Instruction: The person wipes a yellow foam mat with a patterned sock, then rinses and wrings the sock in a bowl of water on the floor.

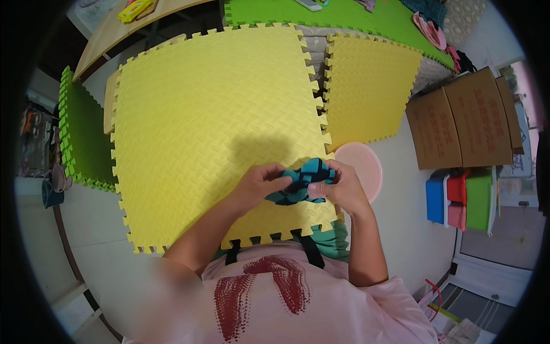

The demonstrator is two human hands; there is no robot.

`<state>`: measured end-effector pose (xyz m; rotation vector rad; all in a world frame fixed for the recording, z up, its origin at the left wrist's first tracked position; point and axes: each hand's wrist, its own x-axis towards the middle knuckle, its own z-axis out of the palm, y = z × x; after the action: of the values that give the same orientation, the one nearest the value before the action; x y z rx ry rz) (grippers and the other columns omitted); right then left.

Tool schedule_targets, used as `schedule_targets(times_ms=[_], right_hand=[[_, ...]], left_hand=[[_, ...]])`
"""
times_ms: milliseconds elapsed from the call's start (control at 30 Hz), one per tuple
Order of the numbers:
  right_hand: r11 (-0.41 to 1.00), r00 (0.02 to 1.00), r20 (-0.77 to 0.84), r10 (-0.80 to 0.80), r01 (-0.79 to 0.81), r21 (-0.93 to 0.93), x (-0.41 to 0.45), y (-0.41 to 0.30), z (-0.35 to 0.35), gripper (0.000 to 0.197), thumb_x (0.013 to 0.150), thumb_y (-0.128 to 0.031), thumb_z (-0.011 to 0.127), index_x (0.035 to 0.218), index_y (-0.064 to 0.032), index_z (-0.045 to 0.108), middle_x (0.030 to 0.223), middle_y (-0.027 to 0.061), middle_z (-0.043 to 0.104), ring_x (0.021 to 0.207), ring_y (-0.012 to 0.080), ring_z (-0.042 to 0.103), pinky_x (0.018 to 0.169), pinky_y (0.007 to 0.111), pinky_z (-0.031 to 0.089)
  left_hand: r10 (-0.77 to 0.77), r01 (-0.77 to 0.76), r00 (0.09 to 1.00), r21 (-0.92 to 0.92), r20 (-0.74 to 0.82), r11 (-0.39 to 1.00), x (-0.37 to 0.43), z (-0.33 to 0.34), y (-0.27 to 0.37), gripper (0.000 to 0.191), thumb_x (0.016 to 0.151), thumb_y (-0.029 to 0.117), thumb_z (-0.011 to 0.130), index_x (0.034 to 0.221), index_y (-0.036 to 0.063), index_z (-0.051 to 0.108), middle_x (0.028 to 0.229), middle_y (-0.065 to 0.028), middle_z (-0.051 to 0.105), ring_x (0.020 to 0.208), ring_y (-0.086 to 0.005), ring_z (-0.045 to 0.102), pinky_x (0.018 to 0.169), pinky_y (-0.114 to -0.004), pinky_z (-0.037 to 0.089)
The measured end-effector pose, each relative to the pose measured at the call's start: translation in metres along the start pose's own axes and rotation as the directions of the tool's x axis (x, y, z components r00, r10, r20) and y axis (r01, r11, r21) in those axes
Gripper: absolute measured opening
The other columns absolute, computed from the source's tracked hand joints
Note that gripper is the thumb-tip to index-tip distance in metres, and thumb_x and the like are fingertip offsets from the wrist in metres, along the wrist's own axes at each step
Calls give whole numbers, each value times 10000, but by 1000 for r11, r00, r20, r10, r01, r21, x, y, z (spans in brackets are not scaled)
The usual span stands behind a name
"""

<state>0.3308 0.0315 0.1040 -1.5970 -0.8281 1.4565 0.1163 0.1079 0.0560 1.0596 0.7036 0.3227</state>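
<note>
Both my hands hold a bunched piece of teal and black patterned cloth (300, 178) just above a yellow foam mat (206, 116). My left hand (262, 185) pinches its left end between thumb and fingers. At the other end, my right hand (343, 185) grips the cloth with the thumb lying across its front. The cloth is gathered into folds, so I cannot tell what kind of article it is. The yellow mat has toothed interlocking edges and a raised tread pattern, and it reaches back from my lap.
A pink round plastic lid or basin (361, 172) is partly under the mat's right edge. Another yellow mat (369, 86) leans behind it. Cardboard boxes (459, 124) and coloured bins (477, 200) stand right. A green mat (86, 133) stands left, near a wooden table (172, 10).
</note>
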Motion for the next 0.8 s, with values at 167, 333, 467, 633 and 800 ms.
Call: schedule_targets(times_ms=[167, 333, 467, 633, 800], right_hand=[[995, 996, -84, -17, 9, -96, 12, 17, -15, 152, 850, -63, 750, 962, -3, 667, 746, 20, 655, 549, 62, 535, 468, 225, 425], [945, 993, -28, -118, 121, 305, 19, 16, -5, 128, 927, -94, 652, 1022, -9, 637, 844, 26, 660, 734, 80, 605, 656, 233, 498], [866, 995, 83, -55, 6, 501, 18, 10, -7, 176, 942, -70, 596, 1099, 10, 598, 973, 57, 668, 853, 111, 632, 779, 241, 503], [561, 956, 190, -225, -33, 827, 19, -15, -14, 217, 928, -53, 523, 1128, 19, 570, 1001, 90, 665, 898, 165, 651, 800, 279, 524], [461, 719, 509, -472, -291, 838, 45, 9, -23, 233, 969, -137, 528, 1144, 12, 562, 1021, 78, 654, 895, 177, 645, 784, 300, 530]], left_hand=[[35, -61, 989, -179, -144, 982, 4, -1, 6, 250, 980, 297, 621, 960, 49, 605, 859, 50, 578, 830, -39, 509, 770, -225, 415], [60, -90, 988, -221, -141, 971, -2, -5, 15, 265, 970, 304, 630, 1037, 49, 604, 958, 7, 637, 892, -75, 569, 836, -236, 439], [169, -176, 981, -76, -93, 981, -10, -24, 19, 282, 963, 302, 631, 1054, 36, 600, 1000, -29, 660, 929, -100, 597, 874, -260, 448], [254, -262, 953, -28, -168, 965, 1, -15, 42, 492, 960, 432, 590, 1237, 28, 544, 1210, -75, 616, 1091, -199, 579, 979, -371, 448], [-95, 108, 954, -29, 285, 994, 21, 1, 17, 546, 919, 284, 685, 1369, 44, 489, 1204, -76, 629, 1141, -191, 557, 1001, -360, 444]])
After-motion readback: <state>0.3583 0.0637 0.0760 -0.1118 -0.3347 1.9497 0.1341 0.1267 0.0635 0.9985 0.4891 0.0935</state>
